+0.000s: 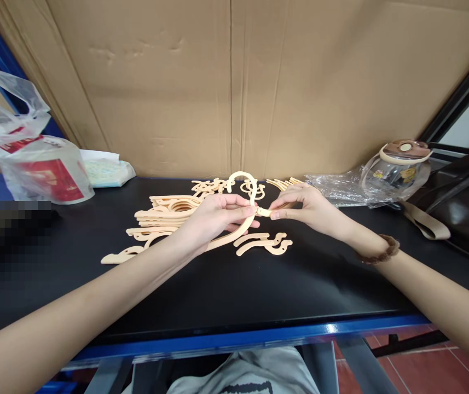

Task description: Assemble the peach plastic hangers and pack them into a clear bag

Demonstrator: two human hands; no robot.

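Observation:
My left hand (230, 213) is closed on a beige plastic hanger piece (243, 174), its rounded hook curving up above my fingers and a long arm running down to the left. Between thumb and fingers, my right hand (294, 205) pinches a short beige hanger part (264, 212), whose end meets the hanger piece at my left fingertips. Just below both hands lie a few loose curved hanger parts (254, 241). To the left is a stack of similar beige hanger pieces (160, 216), partly hidden by my left hand and forearm.
Farther back are small hook parts (209, 187) and thin curved strips (285, 183). A bagged white and red tub (53, 175) and a tissue pack (109, 171) stand left. On the right are clear plastic wrap (333, 189), a clear bottle (398, 169) and a dark bag (464, 202). Cardboard (156, 82) backs the table.

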